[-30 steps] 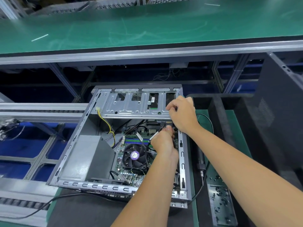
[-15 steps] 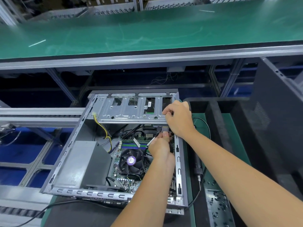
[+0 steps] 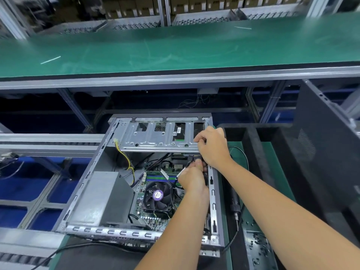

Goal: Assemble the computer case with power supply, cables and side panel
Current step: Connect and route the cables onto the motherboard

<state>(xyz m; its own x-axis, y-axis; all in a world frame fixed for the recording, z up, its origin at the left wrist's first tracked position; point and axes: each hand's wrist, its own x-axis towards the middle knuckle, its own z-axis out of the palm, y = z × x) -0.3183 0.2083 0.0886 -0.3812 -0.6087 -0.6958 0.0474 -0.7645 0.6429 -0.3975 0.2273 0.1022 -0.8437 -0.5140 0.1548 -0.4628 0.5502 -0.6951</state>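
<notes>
— Two hands, which is nearer the plug?
— The left hand (image 3: 191, 177), its grip pinching a black cable connector (image 3: 190, 158) inside the computer case (image 3: 116, 191) on the bench; its socket seems just beyond. The right hand (image 3: 213, 147) curls on the drive cage (image 3: 155, 137).
— Power supply (image 3: 101, 197)?
— Already inside, near-left.

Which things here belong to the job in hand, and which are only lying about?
For the job: computer case; power supply; black cables in the left hand; right hand; dark side panel.

Lying about: electric screwdriver; screw tray; green belt.
</notes>
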